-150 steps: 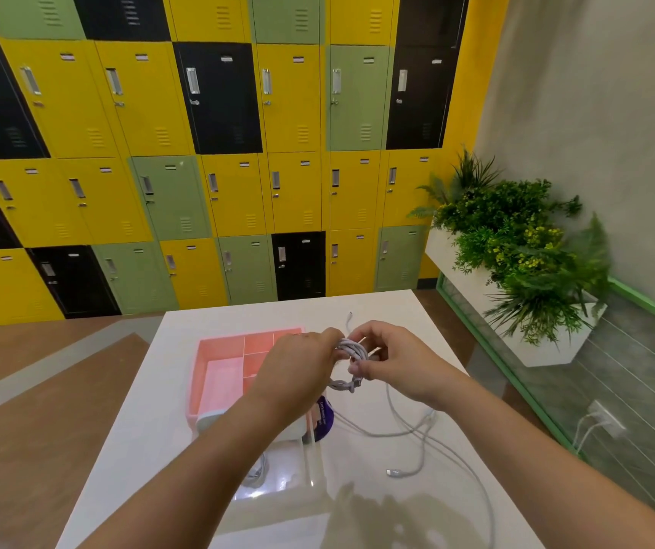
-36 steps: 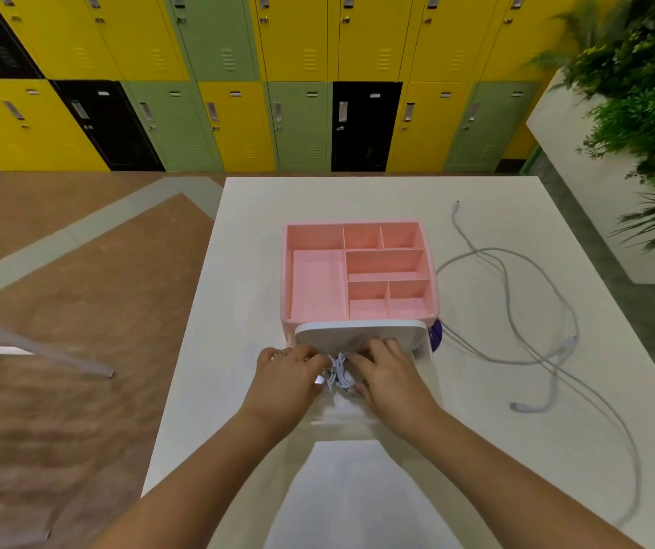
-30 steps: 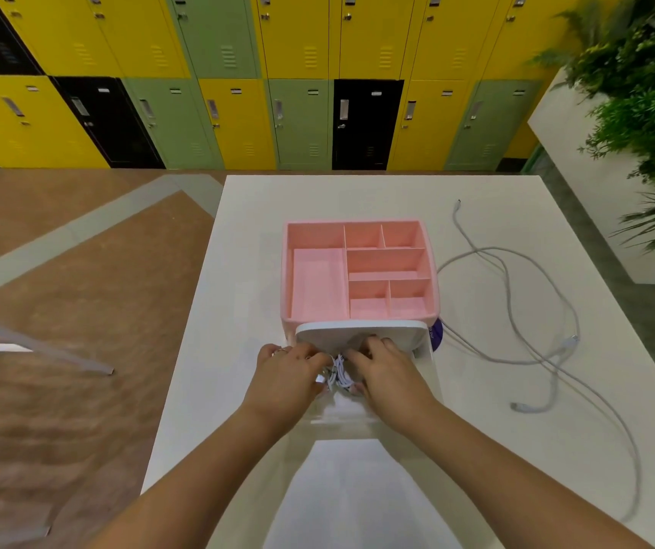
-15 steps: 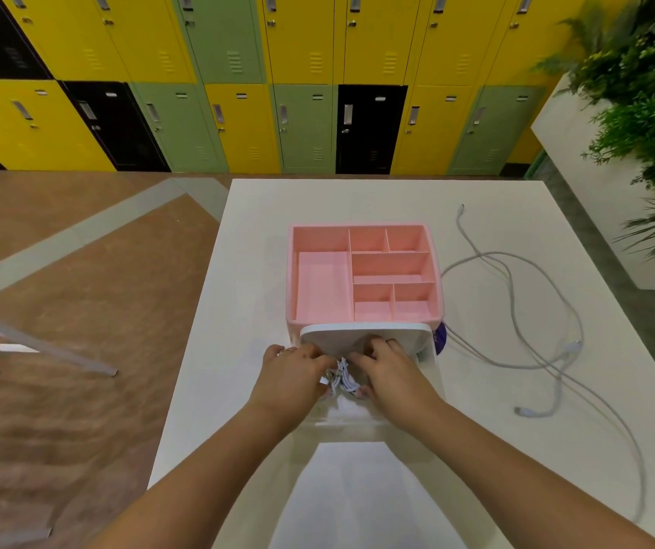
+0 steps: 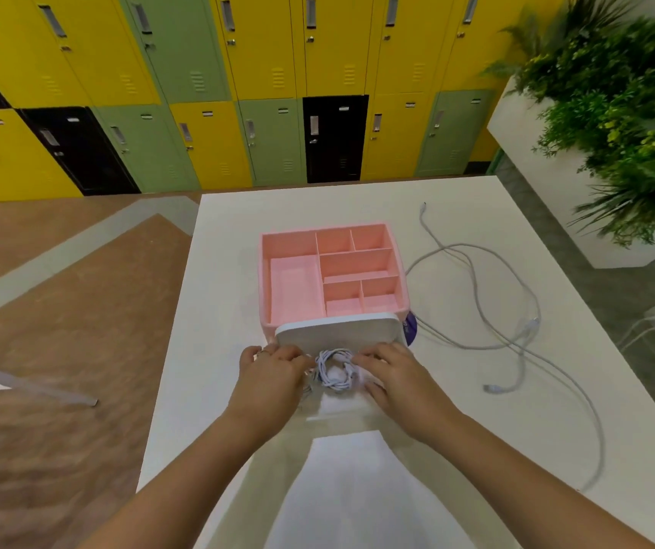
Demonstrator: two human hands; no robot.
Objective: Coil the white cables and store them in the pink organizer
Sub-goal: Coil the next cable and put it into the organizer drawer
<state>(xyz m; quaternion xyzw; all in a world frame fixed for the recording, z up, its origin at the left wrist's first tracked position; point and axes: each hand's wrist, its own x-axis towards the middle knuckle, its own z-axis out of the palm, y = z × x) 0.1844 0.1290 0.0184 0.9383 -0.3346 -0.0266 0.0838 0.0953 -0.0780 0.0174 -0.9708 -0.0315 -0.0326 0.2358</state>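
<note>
Coil went from mid-air into pink organizer drawer. Right hand fingers lay flat beside it; left hand hold unclear. Loose cable remained on the worktop.

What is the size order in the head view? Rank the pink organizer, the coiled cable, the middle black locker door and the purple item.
Largest to smallest as they look:
1. pink organizer
2. black locker door, though it stands far back, so it is surely bigger in truth
3. coiled cable
4. purple item, partly hidden
</note>
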